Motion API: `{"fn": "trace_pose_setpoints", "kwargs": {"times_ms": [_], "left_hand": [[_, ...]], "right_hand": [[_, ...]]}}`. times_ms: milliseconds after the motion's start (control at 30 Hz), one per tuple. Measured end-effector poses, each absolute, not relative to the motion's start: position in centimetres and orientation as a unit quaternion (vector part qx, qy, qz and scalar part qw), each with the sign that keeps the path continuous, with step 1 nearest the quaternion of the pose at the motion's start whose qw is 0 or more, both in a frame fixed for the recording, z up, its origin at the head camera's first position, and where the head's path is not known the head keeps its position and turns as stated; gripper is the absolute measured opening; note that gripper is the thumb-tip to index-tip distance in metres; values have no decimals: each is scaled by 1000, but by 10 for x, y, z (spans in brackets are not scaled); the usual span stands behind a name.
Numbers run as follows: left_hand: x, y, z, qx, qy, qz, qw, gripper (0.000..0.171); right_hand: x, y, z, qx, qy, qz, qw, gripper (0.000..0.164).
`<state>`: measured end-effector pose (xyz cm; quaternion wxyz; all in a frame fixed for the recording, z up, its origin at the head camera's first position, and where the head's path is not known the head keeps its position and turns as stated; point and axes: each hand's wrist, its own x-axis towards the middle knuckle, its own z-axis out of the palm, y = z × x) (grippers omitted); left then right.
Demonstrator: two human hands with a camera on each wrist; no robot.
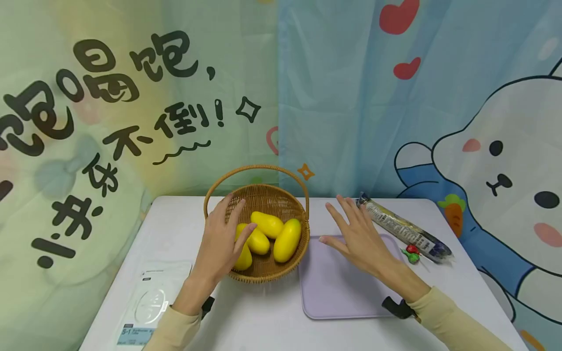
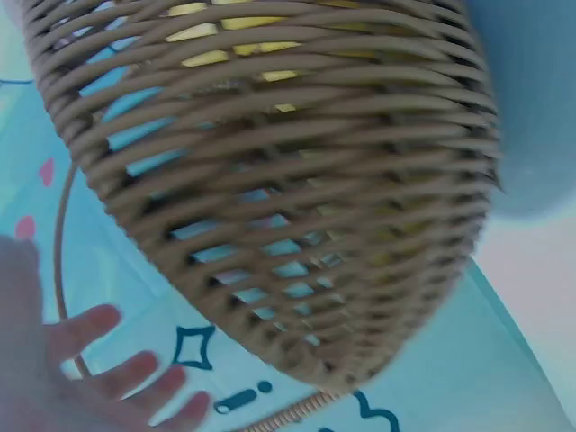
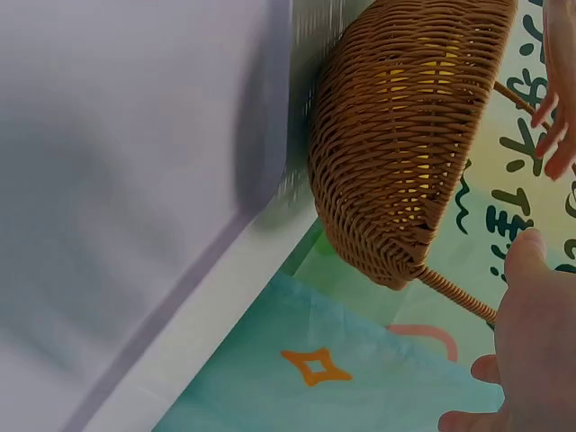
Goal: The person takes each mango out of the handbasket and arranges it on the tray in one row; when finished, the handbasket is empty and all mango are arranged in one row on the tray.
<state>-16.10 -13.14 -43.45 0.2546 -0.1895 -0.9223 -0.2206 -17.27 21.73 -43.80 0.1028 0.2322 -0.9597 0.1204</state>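
A round wicker basket (image 1: 263,195) with a tall arched handle stands on the table, holding several yellow mangoes (image 1: 287,240). My left hand (image 1: 219,239) hovers over the basket's left side with fingers spread, hiding part of the rim and some fruit. To the right of the basket, my right hand (image 1: 360,239) is raised above a pale purple board (image 1: 327,297), its fingers extended and holding nothing. In the left wrist view the woven wall (image 2: 297,153) fills most of the picture. The right wrist view shows a gap between my right hand (image 3: 544,333) and the basket (image 3: 405,135).
A long plastic-wrapped package (image 1: 399,224) lies at the back right. Small red and green items (image 1: 411,253) sit beside it. At the left front is a flat clear packet (image 1: 151,300) with a blue label. Printed curtains (image 1: 325,97) hang behind the white table (image 1: 259,326).
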Motion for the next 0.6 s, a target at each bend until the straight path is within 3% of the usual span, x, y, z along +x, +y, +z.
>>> {"fn": "trace_pose_setpoints", "kwargs": {"times_ms": [300, 467, 600], "left_hand": [[-155, -146, -440, -140, -876, -283, 365, 41], [-158, -151, -449, -96, -880, -306, 351, 40], [-160, -153, -456, -65, -889, -344, 296, 43]], "right_hand": [[-167, 208, -434, 248, -953, 132, 113, 82], [-163, 201, -431, 255, -950, 139, 117, 80], [-159, 193, -428, 263, -946, 151, 116, 79]]}}
